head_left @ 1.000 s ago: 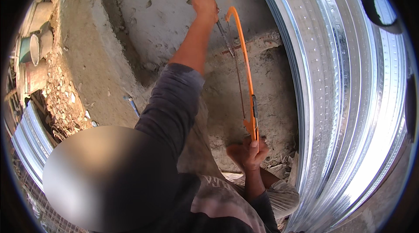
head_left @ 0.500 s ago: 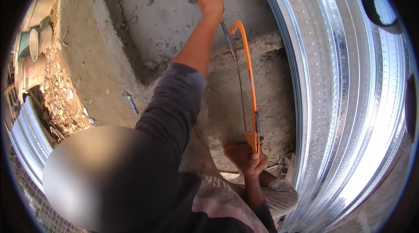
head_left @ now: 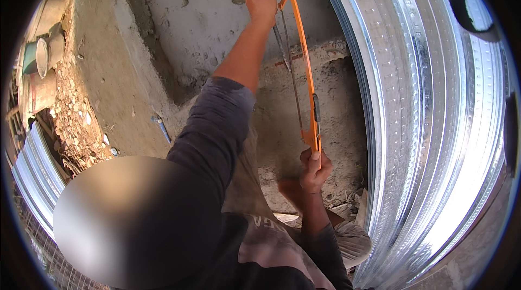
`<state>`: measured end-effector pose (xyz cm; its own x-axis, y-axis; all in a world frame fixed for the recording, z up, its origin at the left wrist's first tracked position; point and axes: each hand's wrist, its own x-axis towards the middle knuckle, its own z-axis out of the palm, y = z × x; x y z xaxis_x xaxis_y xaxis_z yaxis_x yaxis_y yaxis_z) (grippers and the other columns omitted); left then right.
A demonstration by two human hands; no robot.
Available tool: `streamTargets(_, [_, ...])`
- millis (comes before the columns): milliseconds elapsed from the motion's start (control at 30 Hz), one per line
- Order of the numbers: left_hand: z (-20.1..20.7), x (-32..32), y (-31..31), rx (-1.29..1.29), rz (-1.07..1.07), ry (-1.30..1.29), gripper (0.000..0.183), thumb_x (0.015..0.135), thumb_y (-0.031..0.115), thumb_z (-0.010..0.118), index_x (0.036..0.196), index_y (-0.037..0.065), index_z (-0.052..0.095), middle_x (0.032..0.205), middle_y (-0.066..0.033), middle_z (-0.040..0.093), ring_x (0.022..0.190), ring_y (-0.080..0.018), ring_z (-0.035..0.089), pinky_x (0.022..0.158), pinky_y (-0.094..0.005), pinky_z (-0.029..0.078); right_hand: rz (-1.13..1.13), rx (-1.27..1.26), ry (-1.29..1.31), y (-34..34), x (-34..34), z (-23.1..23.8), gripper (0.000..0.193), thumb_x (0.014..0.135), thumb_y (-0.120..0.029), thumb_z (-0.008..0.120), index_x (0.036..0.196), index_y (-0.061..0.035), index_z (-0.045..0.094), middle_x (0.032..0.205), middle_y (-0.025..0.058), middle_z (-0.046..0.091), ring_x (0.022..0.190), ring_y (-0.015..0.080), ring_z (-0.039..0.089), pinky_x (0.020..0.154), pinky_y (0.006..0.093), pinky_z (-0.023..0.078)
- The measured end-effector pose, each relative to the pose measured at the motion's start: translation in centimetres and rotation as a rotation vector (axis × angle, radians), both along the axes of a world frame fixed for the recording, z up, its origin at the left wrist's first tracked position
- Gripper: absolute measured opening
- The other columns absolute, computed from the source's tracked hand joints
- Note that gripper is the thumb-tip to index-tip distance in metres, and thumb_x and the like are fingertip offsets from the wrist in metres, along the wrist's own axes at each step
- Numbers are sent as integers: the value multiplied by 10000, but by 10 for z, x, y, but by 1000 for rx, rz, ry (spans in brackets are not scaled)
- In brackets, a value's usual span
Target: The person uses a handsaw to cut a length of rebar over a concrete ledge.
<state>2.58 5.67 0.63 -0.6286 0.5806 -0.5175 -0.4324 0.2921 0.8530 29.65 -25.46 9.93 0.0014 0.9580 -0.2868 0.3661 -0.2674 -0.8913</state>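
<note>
One orange saw (head_left: 307, 62) and one thin bar (head_left: 280, 45) are held over grey concrete (head_left: 201, 24).
The bar is gripped in the left hand (head_left: 261, 3); the saw's handle (head_left: 316, 142) is clasped in the right hand (head_left: 316, 172), its blade (head_left: 296, 94) set close by the bar's lower end, contact unclear.

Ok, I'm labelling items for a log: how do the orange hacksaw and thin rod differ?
The hacksaw has a bright orange, curved frame; the rod is grey and straight. The right hand grips the hacksaw at its handle end; the left hand grips the rod partway along. Both are long and held in one hand.
</note>
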Motion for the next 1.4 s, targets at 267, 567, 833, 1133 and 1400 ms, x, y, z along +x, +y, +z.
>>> streamTargets(267, [6,-3,0,-86,-6,1,472,1089,452,362,832,73,478,650,-55,460,497,-197,410,472,-373,386,-2,128,-81,-52,23,29,577,1064,-482,483,726,-23,570,621,-1,499,572,93,458,521,273,340])
streamTargets(567, [3,0,3,-55,55,-16,486,1084,451,383,838,55,524,667,-65,475,508,-209,433,485,-374,406,41,-14,-26,12,-8,-8,559,1078,-447,464,722,-27,558,607,3,501,571,80,465,516,271,325])
streamTargets(833, [1,-2,0,11,-10,66,467,1094,429,377,818,75,505,664,-42,467,516,-177,406,479,-355,406,20,-39,-85,-5,-1,9,548,1088,-434,444,746,-20,552,612,2,482,549,80,422,504,278,311])
streamTargets(1133, [5,-3,0,-57,-8,53,473,1094,441,359,845,70,515,664,-48,467,514,-184,427,453,-350,360,29,-28,-22,-31,18,30,564,1081,-467,459,747,-22,548,625,-9,494,561,80,429,517,272,310])
streamTargets(1400, [-3,-5,3,-21,60,10,485,1086,458,372,875,49,524,681,-59,495,505,-188,447,467,-357,413,18,-62,-36,-6,-1,-1,578,1080,-464,467,746,-2,563,644,-1,530,588,90,468,536,287,330])
